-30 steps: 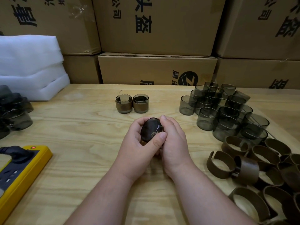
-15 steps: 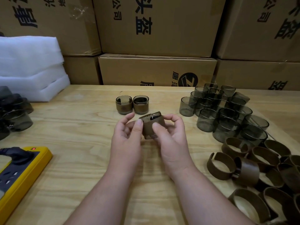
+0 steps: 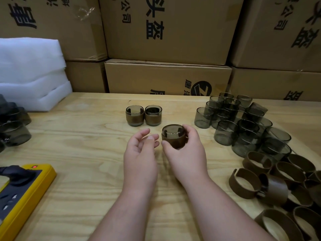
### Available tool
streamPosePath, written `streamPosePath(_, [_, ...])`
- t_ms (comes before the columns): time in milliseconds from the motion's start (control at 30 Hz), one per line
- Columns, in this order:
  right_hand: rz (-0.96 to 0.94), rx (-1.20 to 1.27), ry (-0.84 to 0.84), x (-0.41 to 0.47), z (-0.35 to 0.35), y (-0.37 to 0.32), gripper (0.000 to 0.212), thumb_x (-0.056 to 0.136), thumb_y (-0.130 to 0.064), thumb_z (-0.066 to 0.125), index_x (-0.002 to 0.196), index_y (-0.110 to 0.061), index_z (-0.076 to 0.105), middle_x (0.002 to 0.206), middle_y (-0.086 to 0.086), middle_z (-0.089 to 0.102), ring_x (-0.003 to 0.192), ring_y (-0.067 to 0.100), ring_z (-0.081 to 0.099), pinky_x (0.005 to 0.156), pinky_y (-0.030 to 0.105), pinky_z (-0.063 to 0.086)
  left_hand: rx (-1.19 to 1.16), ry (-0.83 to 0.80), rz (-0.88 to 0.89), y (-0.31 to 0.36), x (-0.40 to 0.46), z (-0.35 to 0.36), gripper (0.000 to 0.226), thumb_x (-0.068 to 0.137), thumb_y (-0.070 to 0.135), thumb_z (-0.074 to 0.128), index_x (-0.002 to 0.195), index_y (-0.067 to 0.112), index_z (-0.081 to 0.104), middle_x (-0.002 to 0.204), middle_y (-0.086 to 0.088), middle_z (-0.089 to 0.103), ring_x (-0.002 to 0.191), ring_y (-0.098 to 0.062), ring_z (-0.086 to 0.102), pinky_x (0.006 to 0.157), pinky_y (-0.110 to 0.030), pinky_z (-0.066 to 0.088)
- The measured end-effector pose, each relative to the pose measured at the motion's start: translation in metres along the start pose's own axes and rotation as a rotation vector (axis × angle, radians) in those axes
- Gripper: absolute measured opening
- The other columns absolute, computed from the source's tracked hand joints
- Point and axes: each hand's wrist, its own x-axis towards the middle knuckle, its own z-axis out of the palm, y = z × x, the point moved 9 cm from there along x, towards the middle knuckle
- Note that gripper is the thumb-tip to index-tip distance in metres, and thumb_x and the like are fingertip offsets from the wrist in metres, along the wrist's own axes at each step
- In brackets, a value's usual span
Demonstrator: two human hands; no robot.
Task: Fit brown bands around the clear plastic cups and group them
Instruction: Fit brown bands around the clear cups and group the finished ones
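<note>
With the right hand grasping the banded cup at frame centre and the left hand released beside it, set it upright, touching the two finished cups just above.

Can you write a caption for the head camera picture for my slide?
Right hand holds a banded cup near two finished cups on the wooden table; left hand open.

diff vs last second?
Left hand let go of the banded cup and opened; right hand alone grips it, turned upright and carried toward the two finished cups. Bare cups and loose bands unchanged.
</note>
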Motion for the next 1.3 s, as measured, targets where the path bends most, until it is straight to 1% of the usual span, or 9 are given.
streamPosePath(200, [-0.014, -0.065, 0.104, 0.035, 0.006, 0.001, 0.073, 0.077, -0.043, 0.081, 0.142, -0.033, 0.049, 0.13, -0.011, 0.05, 0.118, 0.013, 0.055, 0.087, 0.013, 0.04, -0.032, 0.0, -0.006, -0.002, 0.001, 0.001, 0.02, 0.103, 0.015, 0.055, 0.112, 0.03, 0.065, 0.09, 0.011, 0.077, 0.076, -0.003, 0.07, 0.068, -0.018, 0.053])
streamPosePath(333, [-0.019, -0.101, 0.168, 0.064, 0.014, 0.002, 0.076, 0.073, -0.048, 0.083, 0.138, -0.034, 0.046, 0.127, -0.008, 0.048, 0.122, 0.021, 0.053, 0.101, 0.037, 0.048, -0.067, 0.011, -0.022, -0.004, 0.003, 0.0, 0.02, 0.103, 0.013, 0.054, 0.112, 0.027, 0.065, 0.085, 0.01, 0.077, 0.069, -0.002, 0.066, 0.061, -0.014, 0.052])
streamPosePath(467, [0.027, -0.128, 0.219, 0.091, 0.019, 0.007, 0.067, 0.07, -0.055, 0.086, 0.116, -0.034, 0.043, 0.119, -0.011, 0.048, 0.116, 0.019, 0.055, 0.091, 0.032, 0.046, -0.073, 0.017, -0.037, -0.006, 0.004, -0.002, 0.021, 0.103, 0.015, 0.054, 0.113, 0.029, 0.065, 0.086, 0.007, 0.077, 0.071, -0.005, 0.066, 0.061, -0.014, 0.052])
streamPosePath(633, [0.002, -0.211, 0.259, 0.108, 0.023, 0.007, 0.07, 0.077, -0.054, 0.083, 0.134, -0.032, 0.049, 0.139, -0.004, 0.049, 0.13, 0.02, 0.048, 0.102, 0.036, 0.044, -0.08, 0.02, -0.054, -0.007, 0.004, -0.002, 0.022, 0.102, 0.015, 0.054, 0.111, 0.032, 0.065, 0.085, 0.008, 0.077, 0.071, -0.005, 0.066, 0.068, -0.022, 0.051])
streamPosePath(867, [-0.057, -0.234, 0.209, 0.112, 0.032, 0.002, 0.063, 0.083, -0.046, 0.078, 0.137, -0.028, 0.05, 0.14, -0.007, 0.053, 0.134, 0.017, 0.046, 0.108, 0.036, 0.043, -0.096, 0.031, -0.063, -0.007, 0.005, -0.003, 0.022, 0.102, 0.014, 0.054, 0.111, 0.031, 0.065, 0.082, 0.006, 0.076, 0.068, -0.005, 0.066, 0.068, -0.023, 0.05])
streamPosePath(933, [-0.061, -0.228, 0.148, 0.112, 0.037, 0.004, 0.054, 0.087, -0.036, 0.073, 0.137, -0.028, 0.053, 0.145, -0.006, 0.05, 0.134, 0.017, 0.049, 0.104, 0.031, 0.043, -0.095, 0.032, -0.065, -0.006, 0.005, -0.002, 0.022, 0.101, 0.014, 0.054, 0.111, 0.03, 0.065, 0.081, 0.005, 0.076, 0.068, -0.006, 0.066, 0.07, -0.026, 0.05])
streamPosePath(1033, [-0.066, -0.268, 0.065, 0.111, 0.044, 0.006, 0.021, 0.09, -0.031, 0.067, 0.11, -0.034, 0.066, 0.158, -0.004, 0.038, 0.143, 0.018, 0.041, 0.103, 0.027, 0.034, -0.1, 0.029, -0.066, -0.005, 0.004, -0.002, 0.023, 0.1, 0.012, 0.055, 0.111, 0.03, 0.065, 0.081, 0.004, 0.076, 0.068, -0.007, 0.066, 0.069, -0.026, 0.05])
streamPosePath(1167, [-0.029, -0.341, 0.133, 0.11, 0.037, 0.007, 0.02, 0.085, -0.052, 0.071, 0.096, -0.042, 0.058, 0.125, -0.005, 0.038, 0.117, 0.015, 0.035, 0.1, 0.032, 0.035, -0.088, 0.027, -0.059, -0.005, 0.004, -0.002, 0.023, 0.1, 0.012, 0.055, 0.111, 0.029, 0.065, 0.081, 0.003, 0.076, 0.067, -0.007, 0.066, 0.067, -0.025, 0.05])
streamPosePath(1300, [-0.041, -0.337, 0.103, 0.112, 0.04, 0.009, 0.023, 0.086, -0.046, 0.071, 0.102, -0.04, 0.055, 0.115, -0.009, 0.032, 0.107, 0.009, 0.029, 0.095, 0.028, 0.033, -0.08, 0.024, -0.062, -0.006, 0.004, -0.002, 0.023, 0.1, 0.012, 0.055, 0.111, 0.029, 0.065, 0.081, 0.003, 0.076, 0.067, -0.006, 0.066, 0.066, -0.024, 0.05])
